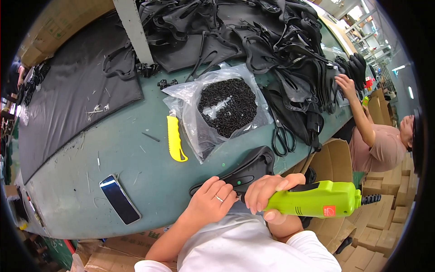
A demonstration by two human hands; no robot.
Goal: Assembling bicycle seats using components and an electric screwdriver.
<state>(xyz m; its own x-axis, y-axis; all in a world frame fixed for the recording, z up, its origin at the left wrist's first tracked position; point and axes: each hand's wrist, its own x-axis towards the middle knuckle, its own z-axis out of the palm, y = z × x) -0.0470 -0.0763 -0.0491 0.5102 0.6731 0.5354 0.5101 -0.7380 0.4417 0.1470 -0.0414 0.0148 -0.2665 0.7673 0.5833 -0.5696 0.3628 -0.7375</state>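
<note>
While the left hand (213,199) presses the black part (247,174), right-hand fingers (267,188) wrap the green screwdriver (312,199) (lying left-right).

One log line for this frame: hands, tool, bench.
left hand: pressing black part | right hand: gripping green power screwdriver | table: screw bag, yellow knife, phone, scissors

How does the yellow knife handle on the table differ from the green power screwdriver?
The yellow knife handle lies free on the green table, untouched; the green power screwdriver is held in the right hand, beside the left hand on a black part. The knife handle is slim and flat; the screwdriver is thick and bulky. The handle is yellow, the screwdriver lime green. Both are bright plastic.
</note>
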